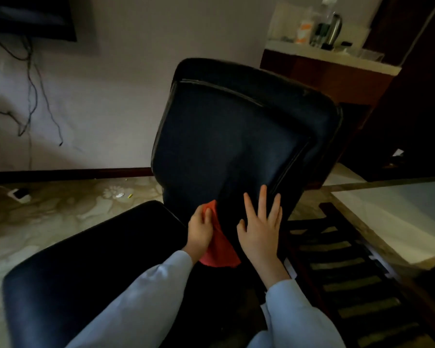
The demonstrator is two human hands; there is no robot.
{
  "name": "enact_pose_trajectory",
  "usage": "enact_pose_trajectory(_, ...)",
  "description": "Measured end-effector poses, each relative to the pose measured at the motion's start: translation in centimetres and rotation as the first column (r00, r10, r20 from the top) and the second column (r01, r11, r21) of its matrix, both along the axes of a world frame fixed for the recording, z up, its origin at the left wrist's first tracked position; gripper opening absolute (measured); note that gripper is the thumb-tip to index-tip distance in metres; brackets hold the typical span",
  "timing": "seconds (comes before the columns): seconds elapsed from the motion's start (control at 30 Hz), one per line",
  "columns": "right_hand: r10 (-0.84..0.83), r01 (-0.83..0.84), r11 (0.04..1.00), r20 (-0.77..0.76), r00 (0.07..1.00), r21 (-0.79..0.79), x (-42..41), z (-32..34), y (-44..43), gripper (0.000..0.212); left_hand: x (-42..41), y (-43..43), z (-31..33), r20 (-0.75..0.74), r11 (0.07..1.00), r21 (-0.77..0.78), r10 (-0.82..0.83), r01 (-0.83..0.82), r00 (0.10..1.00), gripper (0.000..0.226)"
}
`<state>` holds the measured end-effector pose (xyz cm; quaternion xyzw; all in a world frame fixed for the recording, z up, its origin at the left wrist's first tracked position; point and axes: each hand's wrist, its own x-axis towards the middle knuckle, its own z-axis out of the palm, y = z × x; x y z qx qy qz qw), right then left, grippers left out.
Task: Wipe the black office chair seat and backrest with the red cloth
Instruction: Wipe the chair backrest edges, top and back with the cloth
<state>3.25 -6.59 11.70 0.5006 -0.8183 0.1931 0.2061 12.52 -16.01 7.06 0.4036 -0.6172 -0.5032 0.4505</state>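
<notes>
The black office chair fills the middle of the head view, its backrest [236, 131] rising ahead and its seat [91, 267] spreading toward the lower left. My left hand [200, 228] grips the red cloth [220, 249] at the bottom of the backrest, where it meets the seat; most of the cloth hangs below the hand. My right hand [260, 227] lies flat with fingers spread against the lower right part of the backrest, holding nothing. Both sleeves are pale blue.
A dark slatted wooden chair [349, 285] stands close on the right, beside a pale table [392, 222]. A wooden counter [324, 71] with bottles and a kettle is behind the backrest. Cables [30, 96] hang on the left wall; a patterned floor [48, 209] lies left.
</notes>
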Motion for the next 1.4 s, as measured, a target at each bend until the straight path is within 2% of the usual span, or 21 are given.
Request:
enact_pose_trajectory(0.1,0.028,-0.053,0.983,0.141,0.990,0.178,1.4,-0.6,-0.6,0.067,3.5,-2.6,-1.6,0.261,0.998,0.064,0.008,-0.026,0.965,0.023)
enact_pose_trajectory(0.23,0.058,-0.106,0.962,0.191,0.980,0.252,3.4,-1.3,-0.6,0.064,8.7,-4.3,-4.1,0.579,0.989,0.148,-0.100,0.016,0.809,0.024)
enact_pose_trajectory(0.37,0.131,-0.211,0.917,0.243,0.961,0.340,7.0,-3.5,-0.5,0.063,14.9,-3.6,-8.5,0.759,0.974,0.228,-0.191,0.022,0.622,0.027)
enact_pose_trajectory(0.53,0.195,-0.310,0.860,0.300,0.934,0.405,10.1,-6.0,-0.3,0.063,20.9,-1.4,-13.9,0.854,0.951,0.306,-0.255,-0.040,0.454,0.042)
enact_pose_trajectory(0.7,0.217,-0.365,0.815,0.346,0.913,0.451,11.2,-7.5,-0.1,0.062,21.5,-0.2,-14.6,0.831,0.967,0.256,-0.209,-0.020,0.516,0.046)
enact_pose_trajectory(0.87,0.215,-0.404,0.783,0.404,0.889,0.473,12.2,-9.6,0.4,0.060,21.7,0.9,-16.6,0.771,0.974,0.226,-0.162,-0.026,0.615,0.039)
enact_pose_trajectory(1.17,0.162,-0.450,0.689,0.485,0.859,0.567,13.7,-12.7,0.7,0.060,20.9,2.3,-17.4,0.711,0.967,0.243,-0.125,-0.075,0.692,0.034)
enact_pose_trajectory(1.33,0.136,-0.465,0.637,0.504,0.853,0.615,14.0,-13.0,0.6,0.060,19.7,3.3,-17.2,0.693,0.960,0.249,-0.085,-0.127,0.716,0.044)
enact_pose_trajectory(1.4,0.132,-0.469,0.607,0.501,0.855,0.641,14.2,-13.3,0.9,0.060,19.0,4.0,-17.2,0.710,0.954,0.267,-0.098,-0.137,0.698,0.047)
